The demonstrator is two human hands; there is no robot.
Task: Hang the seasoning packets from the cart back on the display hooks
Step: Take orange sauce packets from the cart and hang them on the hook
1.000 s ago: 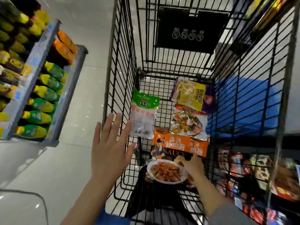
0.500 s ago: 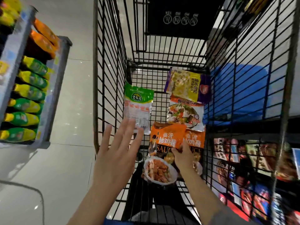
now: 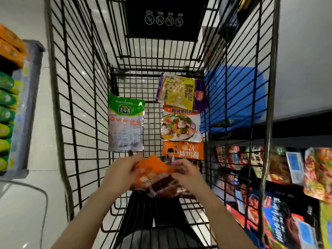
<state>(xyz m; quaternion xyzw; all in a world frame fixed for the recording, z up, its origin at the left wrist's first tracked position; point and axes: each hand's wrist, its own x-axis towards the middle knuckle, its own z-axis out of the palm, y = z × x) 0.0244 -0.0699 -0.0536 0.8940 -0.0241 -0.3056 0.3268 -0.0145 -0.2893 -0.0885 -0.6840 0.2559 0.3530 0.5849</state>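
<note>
Both hands, left and right, gripped an orange, blurred packet between them. Beyond them, the cart held four more packets.

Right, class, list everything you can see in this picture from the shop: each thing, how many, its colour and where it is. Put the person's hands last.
Cart: one, black wire, centre.
Sign: one, black, on the cart's far end.
Green and white packet: one, cart floor, left.
Yellow and purple packet: one, cart floor, far right.
Fish dish packet: one, orange-topped, cart floor, right.
Orange packet: one, lying nearest on the right.
Held packet: one, orange and dark, above the cart floor.
Bottles: several, green and yellow, left shelf.
Display packets: many, mixed colours, right.
Blue thing: one, outside the cart's right wall.
Left hand: grips the held packet.
Right hand: grips the held packet.
</note>
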